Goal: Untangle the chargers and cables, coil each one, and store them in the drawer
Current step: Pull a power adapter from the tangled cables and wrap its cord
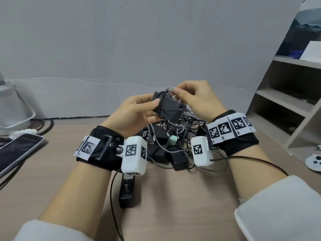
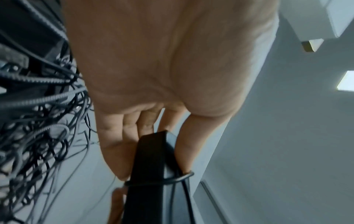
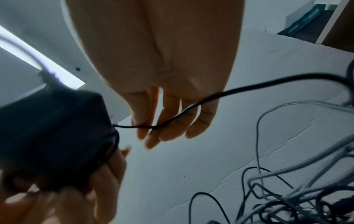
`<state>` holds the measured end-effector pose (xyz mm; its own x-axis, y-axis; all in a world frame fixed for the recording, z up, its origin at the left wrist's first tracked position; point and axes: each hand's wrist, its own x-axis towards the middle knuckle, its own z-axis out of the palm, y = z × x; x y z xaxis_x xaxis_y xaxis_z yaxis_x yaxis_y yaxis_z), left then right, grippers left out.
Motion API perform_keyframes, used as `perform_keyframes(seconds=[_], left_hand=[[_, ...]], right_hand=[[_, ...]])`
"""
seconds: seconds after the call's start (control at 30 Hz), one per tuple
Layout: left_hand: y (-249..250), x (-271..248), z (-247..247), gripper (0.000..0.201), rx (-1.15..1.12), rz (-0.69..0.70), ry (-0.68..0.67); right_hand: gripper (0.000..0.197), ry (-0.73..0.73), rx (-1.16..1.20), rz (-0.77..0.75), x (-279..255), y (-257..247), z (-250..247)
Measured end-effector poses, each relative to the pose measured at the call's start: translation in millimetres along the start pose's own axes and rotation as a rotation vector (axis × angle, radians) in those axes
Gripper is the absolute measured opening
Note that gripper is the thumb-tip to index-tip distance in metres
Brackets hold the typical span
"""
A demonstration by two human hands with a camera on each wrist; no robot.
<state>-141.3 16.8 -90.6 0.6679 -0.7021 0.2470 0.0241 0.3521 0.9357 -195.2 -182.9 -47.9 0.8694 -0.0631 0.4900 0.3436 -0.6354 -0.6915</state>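
My left hand (image 1: 139,110) grips a black charger brick (image 1: 169,106) lifted above the desk, thumb on its near face; thin black cable is wound around the brick (image 2: 153,166). My right hand (image 1: 189,96) pinches that thin black cable (image 3: 191,109) at the brick's top end, other fingers loosely spread. Below both hands a tangled pile of chargers and cables (image 1: 173,136) lies on the desk, black and grey braided cords, black bricks and a mint green plug (image 1: 172,139). A long black adapter (image 1: 126,192) lies apart, nearer me.
A phone (image 1: 17,150) lies at the desk's left edge beside a white appliance (image 1: 12,108). A grey shelf unit (image 1: 286,105) stands to the right, with a small white controller (image 1: 314,162) at its foot. Wrist-camera cables trail across the wooden desk (image 1: 182,206).
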Motion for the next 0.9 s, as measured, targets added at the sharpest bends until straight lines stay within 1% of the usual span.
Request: perform_keyframes(seconds=[0.1, 0.17, 0.23, 0.3, 0.37, 0.4, 0.43, 0.47, 0.53, 0.6, 0.67, 0.73, 0.8, 0.9], left_hand=[[5.0, 1.0, 3.8, 0.05, -0.164, 0.074, 0.075], [7.4, 2.2, 6.2, 0.05, -0.278, 0.114, 0.168], [8.8, 3.5, 6.8, 0.05, -0.341, 0.144, 0.253], [10.1, 6.0, 5.4, 0.043, -0.413, 0.161, 0.32], [10.9, 7.7, 1.5, 0.027, -0.525, 0.155, 0.372], [11.6, 8.3, -0.9, 0.025, -0.575, 0.153, 0.391], [11.9, 8.6, -3.1, 0.028, -0.592, 0.158, 0.409], [10.9, 9.2, -6.0, 0.036, -0.571, 0.168, 0.439], [6.7, 11.3, -11.4, 0.046, -0.417, 0.205, 0.54], [1.5, 12.5, -14.8, 0.044, -0.239, 0.24, 0.625], [-1.5, 11.5, -14.1, 0.037, -0.141, 0.256, 0.629], [-2.4, 9.4, -11.9, 0.035, -0.077, 0.278, 0.603], [-2.4, 6.9, -11.0, 0.037, -0.009, 0.275, 0.57], [0.2, 2.7, -7.9, 0.04, 0.039, 0.21, 0.464]], right_hand=[[0.025, -0.053, -0.124, 0.023, -3.6, 1.5, 5.8], [0.03, -0.137, -0.258, 0.049, -4.8, 2.1, 11.3], [0.028, -0.234, -0.372, 0.117, -4.9, 5.3, 17.3], [0.027, -0.306, -0.538, 0.166, -5.4, 7.9, 23.2], [0.024, -0.37, -0.697, 0.208, -8.3, 6.1, 28.2], [0.023, -0.407, -0.754, 0.223, -10.6, 3.3, 30.7], [0.025, -0.445, -0.788, 0.233, -12.4, 1.0, 33.0], [0.027, -0.481, -0.798, 0.239, -13.8, -0.4, 34.8], [0.028, -0.539, -0.767, 0.221, -15.9, -5.3, 37.4], [0.028, -0.586, -0.727, 0.165, -16.7, -12.7, 37.2], [0.032, -0.587, -0.686, 0.096, -17.8, -23.5, 35.2], [0.038, -0.546, -0.633, 0.018, -20.0, -35.7, 33.2], [0.031, -0.48, -0.554, -0.061, -21.0, -44.3, 32.6], [0.017, -0.272, -0.374, -0.139, -18.5, -50.7, 26.8]])
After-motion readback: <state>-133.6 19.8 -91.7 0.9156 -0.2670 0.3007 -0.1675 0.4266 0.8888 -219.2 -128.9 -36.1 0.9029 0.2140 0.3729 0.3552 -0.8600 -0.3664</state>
